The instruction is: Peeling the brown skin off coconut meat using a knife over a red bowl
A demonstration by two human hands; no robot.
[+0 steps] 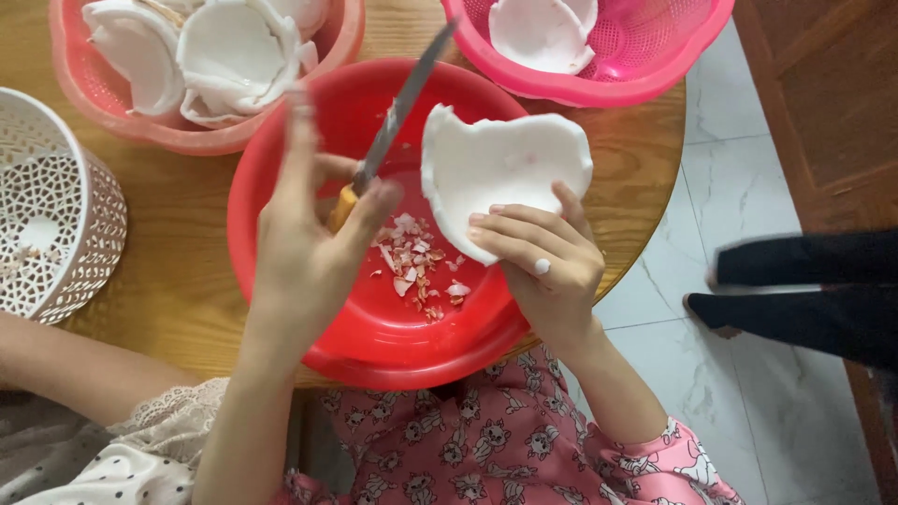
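Centre frame, over the round red plastic basin, the left hand grips a yellow-handled steel knife whose long axis slants up-right, tip toward the upper middle. Just right of it, the right hand clasps a white curved coconut-flesh piece, nearly touching the blade.

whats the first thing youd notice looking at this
The big red basin mid-table draws the eye, with peel scraps scattered on its bottom. Over it the left hand grips a knife pointing up and away, while the right hand holds a white coconut piece. More white pieces fill a pink basket at top left.
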